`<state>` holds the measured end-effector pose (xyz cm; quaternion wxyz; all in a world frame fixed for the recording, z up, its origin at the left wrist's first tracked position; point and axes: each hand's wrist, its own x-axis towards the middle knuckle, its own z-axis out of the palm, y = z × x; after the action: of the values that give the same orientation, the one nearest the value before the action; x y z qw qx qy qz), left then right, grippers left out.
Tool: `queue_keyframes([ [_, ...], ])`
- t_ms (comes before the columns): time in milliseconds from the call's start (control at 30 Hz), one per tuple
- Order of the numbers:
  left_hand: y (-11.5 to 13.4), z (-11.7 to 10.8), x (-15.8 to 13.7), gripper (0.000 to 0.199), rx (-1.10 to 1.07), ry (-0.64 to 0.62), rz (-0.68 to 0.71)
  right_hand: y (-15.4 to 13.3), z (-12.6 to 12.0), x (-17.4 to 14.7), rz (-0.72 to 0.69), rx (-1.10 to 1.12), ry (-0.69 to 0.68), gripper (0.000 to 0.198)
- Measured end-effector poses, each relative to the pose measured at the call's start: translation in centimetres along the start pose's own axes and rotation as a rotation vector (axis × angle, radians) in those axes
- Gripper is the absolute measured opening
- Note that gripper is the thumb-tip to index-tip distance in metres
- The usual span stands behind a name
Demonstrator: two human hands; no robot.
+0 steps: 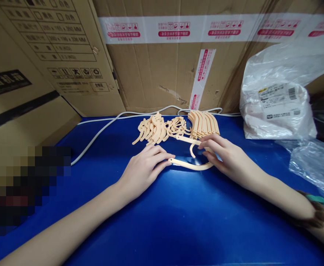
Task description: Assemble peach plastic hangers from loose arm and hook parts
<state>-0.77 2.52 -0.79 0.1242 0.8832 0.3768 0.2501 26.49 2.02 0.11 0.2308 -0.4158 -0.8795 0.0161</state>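
Between my two hands is a beige plastic folding clothes hanger, its curved arms reaching left and its small hook lying between them. My left hand pinches the tip of the nearer arm, at its round hole, between thumb and fingertips. Around the hanger's right part, my right hand has its fingers closed, hiding the joint. Just beyond lie a loose heap of short beige curved pieces, a tangle of beige hooks and a neat row of stacked beige hanger arms.
The work takes place on a blue tabletop. Cardboard boxes wall off the back and left. A white cable runs along the back edge. At the right stand a white plastic bag with a label and clear plastic film.
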Motion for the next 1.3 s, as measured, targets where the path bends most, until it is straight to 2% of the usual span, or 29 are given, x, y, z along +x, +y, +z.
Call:
queue_keyframes([
  [400, 0.1, 0.0, 0.0, 0.014, 0.019, -0.038, -0.022, 0.4, 0.8, -0.1, -0.034, -0.153, -0.033, 0.019],
  [1300, 0.4, 0.3, -0.2, 0.018, 0.04, -0.079, -0.041, 0.5, 1.1, 0.0, 0.043, -0.132, -0.063, 0.017],
])
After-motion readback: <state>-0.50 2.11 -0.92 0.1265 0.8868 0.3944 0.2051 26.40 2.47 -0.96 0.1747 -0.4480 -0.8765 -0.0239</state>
